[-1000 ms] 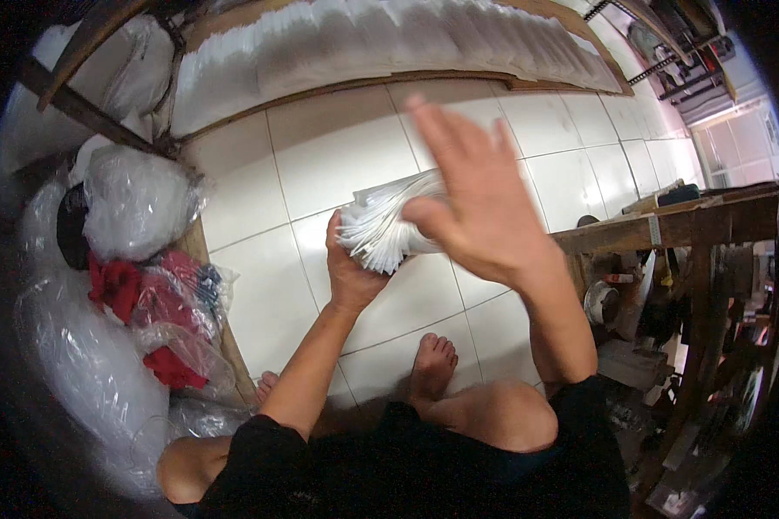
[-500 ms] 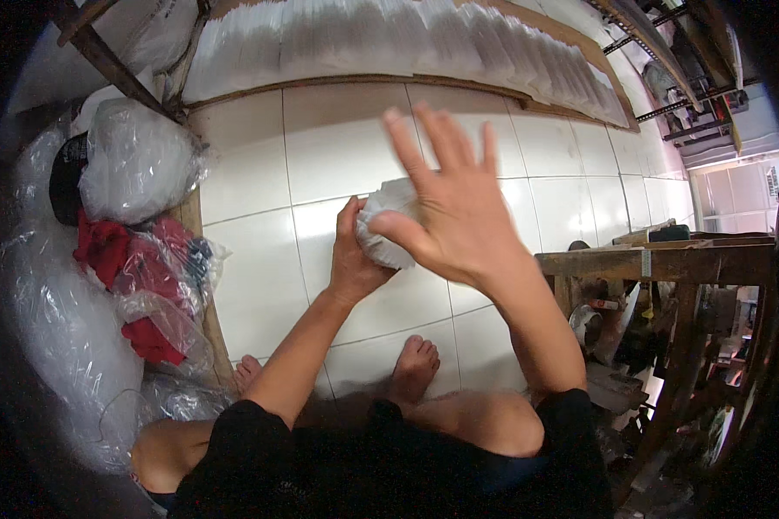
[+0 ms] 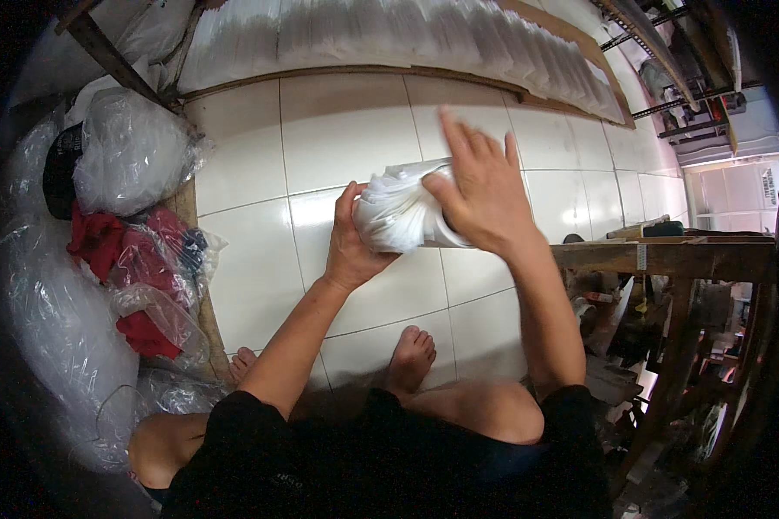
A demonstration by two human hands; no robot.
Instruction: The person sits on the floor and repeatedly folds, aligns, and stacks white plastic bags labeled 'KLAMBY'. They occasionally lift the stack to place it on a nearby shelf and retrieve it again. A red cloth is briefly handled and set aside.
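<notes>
A thick bundle of thin white sheets (image 3: pixel 400 208) is held up in front of me over the floor. Its near face is fanned in a swirl of folds; whether the sheets are paper or plastic I cannot tell. My left hand (image 3: pixel 352 242) grips the bundle from its left and underside, fingers mostly hidden behind it. At the bundle's right side is my right hand (image 3: pixel 485 195), its fingers stretched out and slightly blurred. The right thumb lies against the bundle's edge, and the palm is beside it.
Long rows of similar white sheets (image 3: pixel 346 39) stand on a brown board across the far side. Clear plastic bags (image 3: pixel 138 160) and red cloth (image 3: pixel 147 333) lie at left. A wooden bench (image 3: pixel 666 259) with clutter beneath stands at right. Pale tiles (image 3: pixel 242 285) cover the floor.
My right hand has come down and to the right, from raised and spread in front of the bundle to its right side. More of the bundle shows, and its folds look more fanned.
</notes>
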